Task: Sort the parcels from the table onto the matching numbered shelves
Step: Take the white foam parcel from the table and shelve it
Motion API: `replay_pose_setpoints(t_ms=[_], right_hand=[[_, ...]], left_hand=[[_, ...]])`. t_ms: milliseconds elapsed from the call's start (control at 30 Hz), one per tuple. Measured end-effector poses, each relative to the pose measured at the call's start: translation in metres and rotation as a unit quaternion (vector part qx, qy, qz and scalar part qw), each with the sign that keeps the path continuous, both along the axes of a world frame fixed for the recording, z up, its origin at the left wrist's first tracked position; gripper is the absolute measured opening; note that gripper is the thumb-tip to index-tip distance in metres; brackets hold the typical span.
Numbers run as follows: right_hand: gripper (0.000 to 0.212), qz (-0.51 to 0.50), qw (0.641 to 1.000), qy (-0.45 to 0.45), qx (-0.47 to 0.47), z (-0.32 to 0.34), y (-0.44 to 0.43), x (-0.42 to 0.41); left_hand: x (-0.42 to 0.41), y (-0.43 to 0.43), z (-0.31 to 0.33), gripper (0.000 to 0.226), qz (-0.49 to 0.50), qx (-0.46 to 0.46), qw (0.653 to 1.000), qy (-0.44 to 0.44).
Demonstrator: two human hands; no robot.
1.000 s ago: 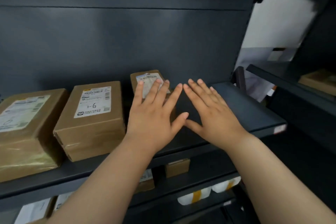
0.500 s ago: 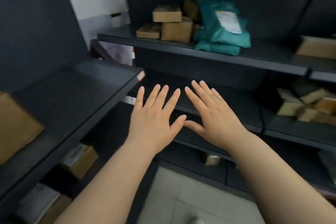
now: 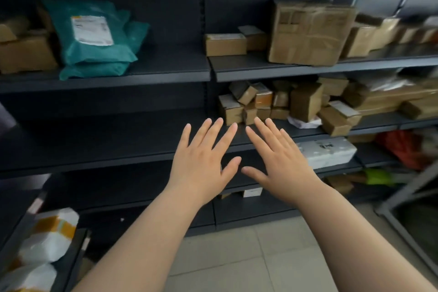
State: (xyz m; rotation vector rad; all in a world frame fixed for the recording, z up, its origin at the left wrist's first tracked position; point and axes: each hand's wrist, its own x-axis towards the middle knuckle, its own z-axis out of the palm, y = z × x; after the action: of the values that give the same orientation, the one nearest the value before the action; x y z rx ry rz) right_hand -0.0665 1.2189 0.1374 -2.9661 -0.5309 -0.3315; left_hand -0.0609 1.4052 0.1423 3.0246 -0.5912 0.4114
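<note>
Plainly left hand (image 3: 201, 165) and right hand (image 3: 280, 163) spread flat, empty; cardboard parcels (image 3: 305, 102) sit shelved beyond them

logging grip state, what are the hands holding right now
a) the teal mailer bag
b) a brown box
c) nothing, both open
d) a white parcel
c: the left hand and right hand are spread flat with nothing in them; the teal mailer bag lies on the upper shelf.

The white label (image 3: 92, 30) on the teal plastic mailer bag (image 3: 99, 53) is too blurred to read. The right hand (image 3: 282, 163) hides one end of the white wrapped parcel (image 3: 331, 152).
</note>
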Motion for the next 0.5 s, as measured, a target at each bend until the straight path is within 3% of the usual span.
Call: replay_pose_setpoints(t_ms=[267,500], right_hand=[[0.080,-0.130,0.991,0.014,-0.006,0.001,-0.183,-0.015],[0.080,-0.264,0.963,0.045,0.024,-0.009,-0.288,-0.052]], left_hand=[[0.032,-0.181,-0.010,0.069,-0.104,-0.039,0.994,0.019],[0.046,-0.299,-0.023,0.067,-0.213,-0.046,0.975,0.044]])
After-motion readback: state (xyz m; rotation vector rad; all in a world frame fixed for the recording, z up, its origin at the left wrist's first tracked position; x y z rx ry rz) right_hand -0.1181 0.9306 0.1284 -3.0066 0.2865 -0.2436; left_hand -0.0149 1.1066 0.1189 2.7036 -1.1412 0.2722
